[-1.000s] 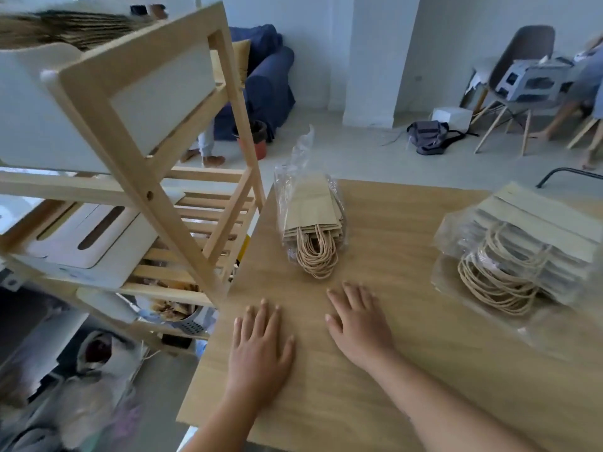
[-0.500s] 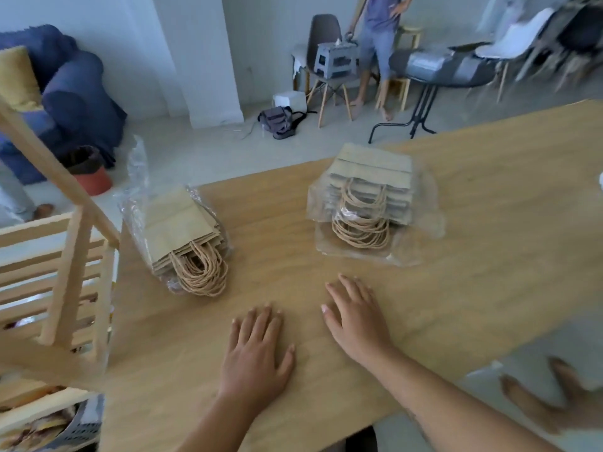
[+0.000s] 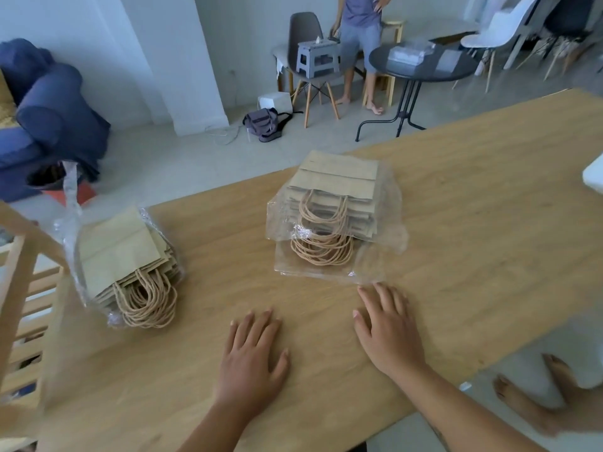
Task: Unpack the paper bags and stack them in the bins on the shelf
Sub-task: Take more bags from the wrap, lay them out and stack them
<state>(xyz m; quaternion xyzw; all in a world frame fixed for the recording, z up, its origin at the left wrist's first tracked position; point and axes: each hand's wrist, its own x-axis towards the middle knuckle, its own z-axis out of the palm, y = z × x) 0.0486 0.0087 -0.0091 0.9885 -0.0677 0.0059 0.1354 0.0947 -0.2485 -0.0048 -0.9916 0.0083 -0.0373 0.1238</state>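
Note:
Two packs of brown paper bags with twine handles lie on the wooden table (image 3: 473, 223), each in clear plastic wrap. The left pack (image 3: 127, 265) is near the table's left edge; the right pack (image 3: 332, 210) sits at the middle. My left hand (image 3: 251, 357) rests flat on the table, fingers apart, holding nothing. My right hand (image 3: 388, 331) lies flat too, its fingertips just short of the right pack's loose plastic. The wooden shelf (image 3: 23, 305) shows only as slats at the far left; its bins are out of view.
A blue sofa (image 3: 49, 119) stands at the back left. A person stands by a grey chair (image 3: 306, 60) with a step stool, next to a round black table (image 3: 421, 66). A grey bag (image 3: 264, 123) lies on the floor. My bare foot (image 3: 535, 406) shows at lower right.
The view has swung right, away from the shelf, so both packs now sit ahead. My right hand has moved to the right, closer to the right pack. The left hand stays flat.

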